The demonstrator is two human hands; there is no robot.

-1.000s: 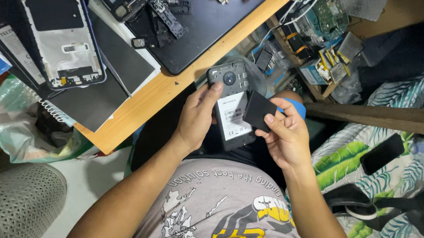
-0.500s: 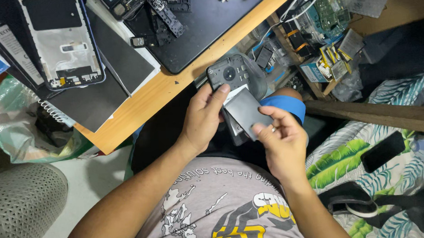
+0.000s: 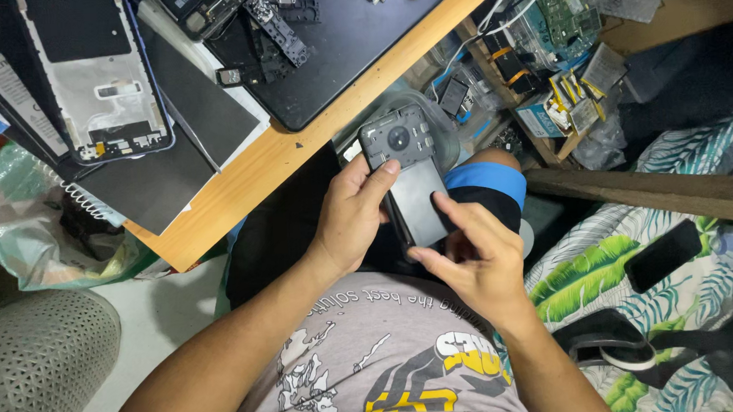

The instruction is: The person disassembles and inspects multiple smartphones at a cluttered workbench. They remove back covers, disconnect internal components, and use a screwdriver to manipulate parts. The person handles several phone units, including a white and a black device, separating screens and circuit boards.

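Below the counter (image 3: 237, 176) edge, over your lap, your left hand (image 3: 350, 220) is clamped on the dark phone back cover (image 3: 411, 178), thumb just under its camera module. Your right hand (image 3: 471, 255) has fingertips loosely spread on the cover's lower end; seating it appears under way, and firm, even pressing looks needed.

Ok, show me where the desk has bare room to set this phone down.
Only the bare wood strip at the desk's near edge, between the black mat and the dark sheets. The mat's far end is crowded with small parts.
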